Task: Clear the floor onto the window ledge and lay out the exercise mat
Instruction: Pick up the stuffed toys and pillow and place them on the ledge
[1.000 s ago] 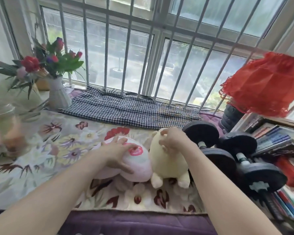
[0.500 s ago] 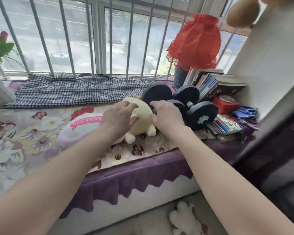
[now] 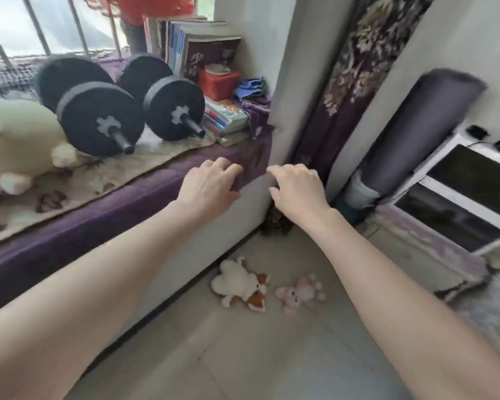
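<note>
Both hands hung empty, fingers loosely spread — the left hand (image 3: 207,184) beside the right hand (image 3: 296,186). Below, a white-and-orange plush toy (image 3: 240,284) and a small pink plush toy (image 3: 299,293) lay on the grey floor (image 3: 243,356).

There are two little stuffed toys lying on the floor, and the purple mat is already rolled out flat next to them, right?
Not quite. The head view shows the white and orange toy and the pink toy lying on the floor, but the purple mat is still rolled up, leaning upright against the wall.
</note>
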